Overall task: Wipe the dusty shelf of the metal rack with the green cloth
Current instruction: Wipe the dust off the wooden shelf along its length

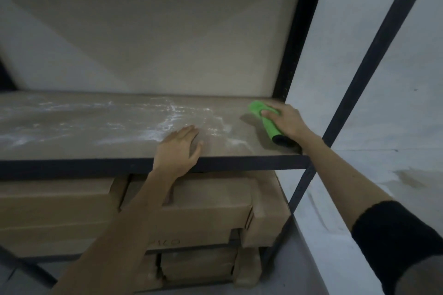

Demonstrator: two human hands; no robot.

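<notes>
Dusty streaks cover the shelf (96, 124) of the metal rack (294, 31). Right hand (286, 120), at three o'clock, has its grip curled on the green cloth (262, 115); left hand (178, 151) rests flat at centre, fingers straight, above cardboard boxes (191, 208).

two bare forearms, left hand (178, 151), right hand (286, 120), black ribbed sleeve cuff (393, 235) pushed up right arm
</notes>
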